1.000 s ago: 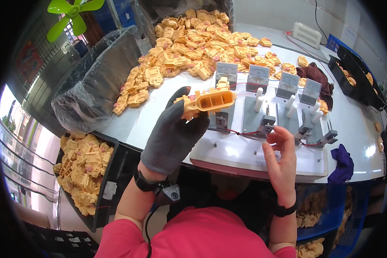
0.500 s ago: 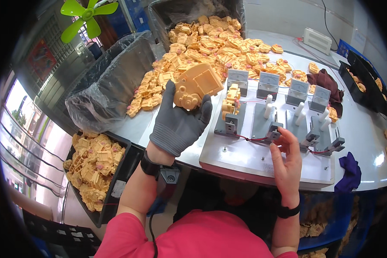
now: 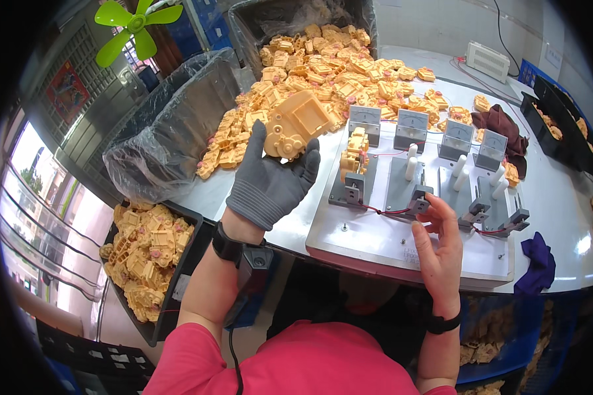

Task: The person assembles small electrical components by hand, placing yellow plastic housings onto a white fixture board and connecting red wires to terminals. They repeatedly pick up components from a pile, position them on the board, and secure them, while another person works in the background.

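Observation:
My left hand (image 3: 270,181), in a grey glove, holds a yellow plastic gearbox part (image 3: 295,124) raised above the table's near left edge, palm up. My bare right hand (image 3: 438,247) rests on the white test board (image 3: 389,240), its fingertips at a small grey toggle clamp (image 3: 420,197). The board carries a row of several grey dial meters (image 3: 411,129) and white pegs, with red wires. Another yellow part (image 3: 354,153) sits clamped in the leftmost station.
A big heap of yellow parts (image 3: 336,66) covers the table behind the board. A plastic-lined bin (image 3: 171,125) stands at left, a black crate of parts (image 3: 145,257) below it. A brown cloth (image 3: 501,122), a purple cloth (image 3: 539,263) and a black tray (image 3: 563,125) lie to the right.
My left hand has drawn the yellow part left and nearer to me, away from the board, turning it flat side up. My right hand stayed by the clamp.

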A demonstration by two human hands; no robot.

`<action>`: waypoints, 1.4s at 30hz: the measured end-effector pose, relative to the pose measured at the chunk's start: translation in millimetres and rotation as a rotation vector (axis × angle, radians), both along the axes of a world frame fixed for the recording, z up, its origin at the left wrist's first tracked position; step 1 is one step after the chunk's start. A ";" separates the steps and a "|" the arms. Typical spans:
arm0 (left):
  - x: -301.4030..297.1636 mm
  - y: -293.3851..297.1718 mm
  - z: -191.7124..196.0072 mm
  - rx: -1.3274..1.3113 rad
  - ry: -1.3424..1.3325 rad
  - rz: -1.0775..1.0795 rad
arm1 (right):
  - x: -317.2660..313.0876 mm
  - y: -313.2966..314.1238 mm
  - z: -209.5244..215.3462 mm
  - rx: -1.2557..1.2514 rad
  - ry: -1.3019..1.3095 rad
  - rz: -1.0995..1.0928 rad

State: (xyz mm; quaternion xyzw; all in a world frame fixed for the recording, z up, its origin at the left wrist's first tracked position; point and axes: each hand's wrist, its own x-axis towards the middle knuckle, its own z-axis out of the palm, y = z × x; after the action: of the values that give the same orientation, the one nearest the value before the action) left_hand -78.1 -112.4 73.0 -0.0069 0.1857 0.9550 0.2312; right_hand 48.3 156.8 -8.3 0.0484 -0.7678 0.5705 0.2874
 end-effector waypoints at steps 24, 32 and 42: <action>-1.2 8.9 10.7 -0.258 0.360 0.015 | 1.5 0.0 1.8 0.000 -0.023 -0.004; 2.7 12.8 15.5 -0.344 0.441 0.010 | 1.3 -0.6 3.8 0.019 0.002 0.018; -4.9 18.9 20.9 -0.474 0.501 -0.034 | 2.0 0.8 8.1 0.012 -0.013 0.029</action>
State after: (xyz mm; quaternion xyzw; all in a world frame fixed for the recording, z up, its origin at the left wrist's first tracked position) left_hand -83.0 -93.6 93.8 0.1775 0.4537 0.8532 0.1862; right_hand 50.3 157.6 -0.2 0.0574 -0.7724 0.5700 0.2740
